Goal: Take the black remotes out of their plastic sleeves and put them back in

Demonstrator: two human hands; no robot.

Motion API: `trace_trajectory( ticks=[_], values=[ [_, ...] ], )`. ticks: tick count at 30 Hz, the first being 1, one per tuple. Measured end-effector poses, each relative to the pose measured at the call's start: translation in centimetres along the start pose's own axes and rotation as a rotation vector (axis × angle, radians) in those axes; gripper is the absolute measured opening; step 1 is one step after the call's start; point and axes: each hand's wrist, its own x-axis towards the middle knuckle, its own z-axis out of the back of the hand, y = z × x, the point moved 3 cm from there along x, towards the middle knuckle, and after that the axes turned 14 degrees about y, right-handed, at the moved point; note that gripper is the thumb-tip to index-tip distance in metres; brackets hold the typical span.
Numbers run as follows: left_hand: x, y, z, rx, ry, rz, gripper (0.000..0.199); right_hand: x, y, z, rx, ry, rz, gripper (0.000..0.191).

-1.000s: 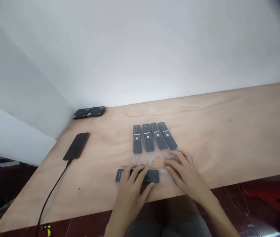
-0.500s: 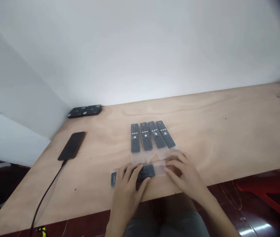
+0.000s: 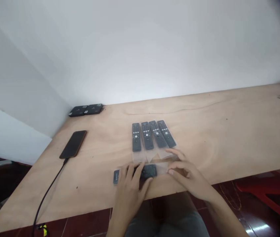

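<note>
A dark remote control (image 3: 149, 171) lies sideways near the table's front edge, partly inside a clear plastic sleeve (image 3: 162, 168). Across its middle rests my left hand (image 3: 130, 181), fingers on the far side and thumb on the near side, gripping it. The remote's left end sticks out past that hand. My right hand (image 3: 185, 172) pinches the sleeve's right end between thumb and index finger, the other fingers curled loosely. Just beyond both hands, several more remote controls (image 3: 147, 135) in clear sleeves lie side by side, their empty sleeve ends towards me.
On the left, a smartphone (image 3: 73, 144) is plugged into a black cable (image 3: 46, 194). Two black boxes (image 3: 85, 110) sit at the back left corner against the white wall (image 3: 154, 49). A red plastic piece of furniture (image 3: 266, 187) stands beyond the wooden table's (image 3: 229, 138) front edge.
My right hand's fingers have drawn into a tighter pinch at the sleeve's end. My left hand stays on the remote control. The view has shifted slightly.
</note>
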Motion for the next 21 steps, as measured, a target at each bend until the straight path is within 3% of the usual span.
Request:
trace_trajectory(
  ticks=[3, 7, 10, 14, 21],
  values=[
    [0.0, 0.0, 0.0, -0.005, 0.012, 0.004, 0.049, 0.4, -0.1, -0.2, 0.089, 0.034, 0.023, 0.027],
    [-0.1, 0.1, 0.1, -0.01, 0.007, 0.011, 0.045, 1.1, -0.7, -0.4, 0.105, -0.11, 0.065, 0.026],
    [-0.1, 0.1, 0.1, -0.02, 0.012, 0.006, 0.044, 1.7, -0.5, -0.7, 0.029, -0.117, 0.038, 0.022],
    [-0.1, 0.1, 0.1, -0.014, 0.024, 0.0, 0.043, 2.2, 0.3, -1.4, -0.124, -0.052, 0.016, 0.03],
    [-0.3, 0.1, 0.3, -0.019, 0.019, -0.038, 0.044, 2.9, -0.2, -2.5, -0.182, -0.122, 0.015, 0.012]
  ],
)
